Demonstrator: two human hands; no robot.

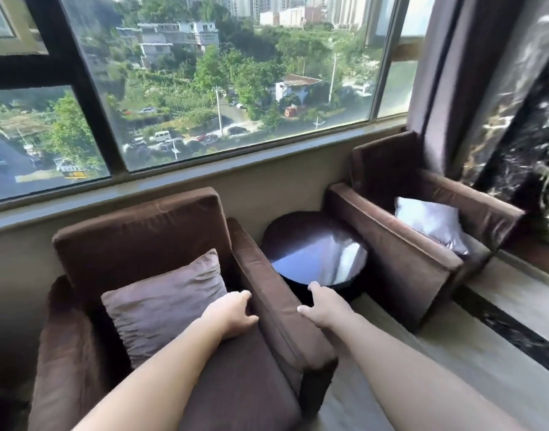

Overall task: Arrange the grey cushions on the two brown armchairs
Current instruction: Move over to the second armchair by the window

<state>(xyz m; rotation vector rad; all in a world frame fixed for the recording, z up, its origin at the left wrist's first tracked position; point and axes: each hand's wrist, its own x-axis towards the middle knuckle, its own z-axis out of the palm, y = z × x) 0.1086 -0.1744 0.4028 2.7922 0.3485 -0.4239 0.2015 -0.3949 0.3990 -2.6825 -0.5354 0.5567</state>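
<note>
- Near armchair (136, 231), brown: stands below the window (223, 79).
- Near cushion (164, 303), grey: on the seat, leaning tilted against the backrest.
- Far armchair (388, 244), brown: stands beside the curtain (447, 73).
- Far cushion (428, 220), pale grey: lies on the seat between the arms.
- Round table (313, 247), dark: stands between the chairs.
- Left hand (232, 315): just beside the near cushion, fingers bent against the inner face of the armrest (282, 309); cannot tell whether it grips.
- Right hand (324, 307): outside the same armrest, fingers relaxed and apart, holding nothing.
</note>
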